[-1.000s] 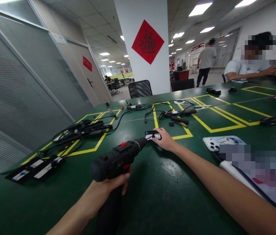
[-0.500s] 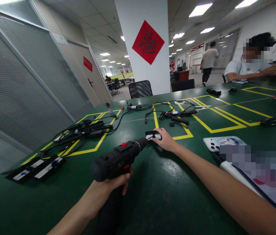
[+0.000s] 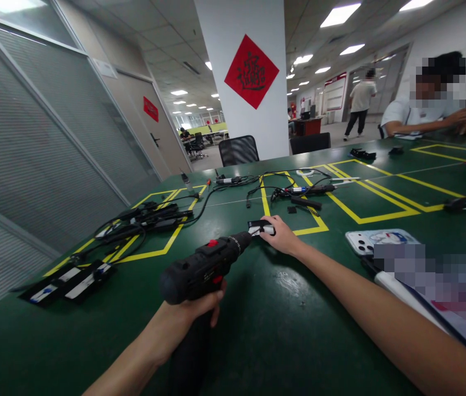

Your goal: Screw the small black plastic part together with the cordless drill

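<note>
My left hand is wrapped round the handle of a black cordless drill with red buttons. The drill points forward and to the right, and its bit meets or nearly meets a small black-and-white piece; contact is too small to make out. That piece is gripped at its right end by the fingers of my right hand, low over the green table. The lower part of the drill's handle is dark and partly hidden by my left hand.
Tangled black cables and devices lie at left, near two flat black-and-white pieces. Beyond my right hand are a pen-like tool and yellow tape outlines. A phone lies at right. A person sits across the table.
Both hands, the drill and the small piece hold almost the same pose. The whole view has shifted slightly. A person in the background has walked a little to the right.
</note>
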### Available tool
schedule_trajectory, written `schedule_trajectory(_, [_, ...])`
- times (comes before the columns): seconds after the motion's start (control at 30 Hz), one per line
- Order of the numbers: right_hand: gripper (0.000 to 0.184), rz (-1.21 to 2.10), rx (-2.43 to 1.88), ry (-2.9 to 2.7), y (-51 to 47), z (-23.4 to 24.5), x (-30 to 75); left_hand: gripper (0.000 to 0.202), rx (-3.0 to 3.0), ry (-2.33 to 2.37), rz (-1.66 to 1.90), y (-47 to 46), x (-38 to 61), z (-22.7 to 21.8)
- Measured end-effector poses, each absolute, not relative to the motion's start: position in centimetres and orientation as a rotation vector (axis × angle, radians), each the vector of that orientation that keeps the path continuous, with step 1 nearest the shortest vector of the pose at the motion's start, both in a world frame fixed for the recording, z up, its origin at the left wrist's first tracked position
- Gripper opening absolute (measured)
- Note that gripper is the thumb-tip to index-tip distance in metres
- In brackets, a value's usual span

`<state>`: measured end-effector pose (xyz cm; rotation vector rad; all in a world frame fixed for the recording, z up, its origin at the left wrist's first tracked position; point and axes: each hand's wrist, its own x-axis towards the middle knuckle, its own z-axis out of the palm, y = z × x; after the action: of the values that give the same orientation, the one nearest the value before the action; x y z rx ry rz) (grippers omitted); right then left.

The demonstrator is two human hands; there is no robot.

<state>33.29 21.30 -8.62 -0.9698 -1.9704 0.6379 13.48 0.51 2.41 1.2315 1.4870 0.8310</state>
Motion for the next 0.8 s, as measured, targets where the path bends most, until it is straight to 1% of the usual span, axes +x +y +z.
schedule_trajectory(0.63, [0.040,0.635,-0.968,-1.974,21.18,-8.38,33.26,0.022,1.249,1.469,0.819,0.64,13.43,2.49])
schedule_trajectory(0.8, [0.038,0.633,-0.974,-1.976,21.16,-8.37,33.30,0.025,1.238,1.483,0.816,0.61,13.41,2.48])
